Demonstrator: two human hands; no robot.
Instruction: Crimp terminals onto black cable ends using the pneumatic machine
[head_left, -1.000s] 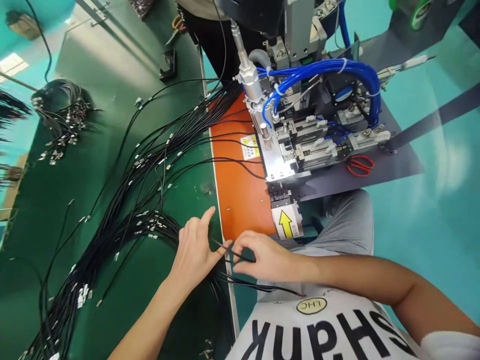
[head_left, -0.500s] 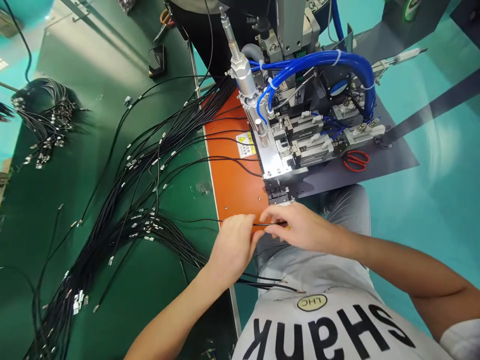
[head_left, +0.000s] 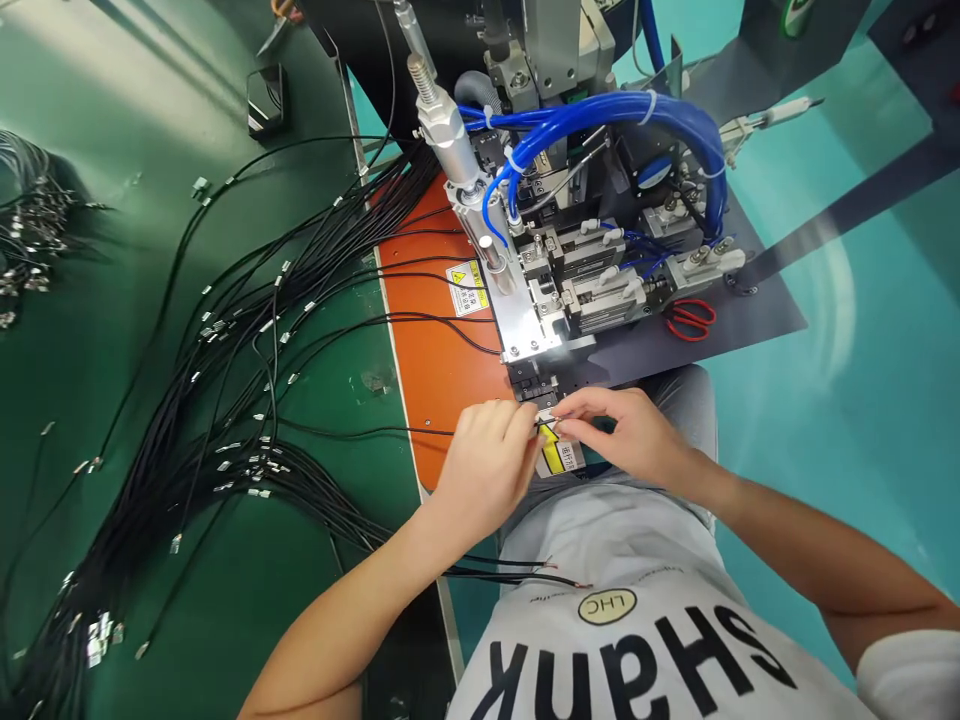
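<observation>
My left hand (head_left: 484,462) and my right hand (head_left: 619,432) meet at the front of a small machine (head_left: 551,290), just above its yellow arrow label (head_left: 553,456). Both hands pinch the end of one thin black cable (head_left: 360,434) that trails left across the orange plate (head_left: 431,355) to the green bench. The cable tip sits between my fingertips, close to the machine's black front block (head_left: 536,385). Two more black cables with bare copper ends (head_left: 525,575) lie across my lap.
Many black cables with metal ferrules (head_left: 225,400) sprawl over the green bench (head_left: 112,350). Blue air hoses (head_left: 600,110) loop over the machine. Red scissors (head_left: 690,318) lie on the grey mat at its right. A small black device (head_left: 264,98) sits far back.
Both hands have moved up from the bench edge to the machine's front, carrying the cable end with them. The view has shifted left and closer.
</observation>
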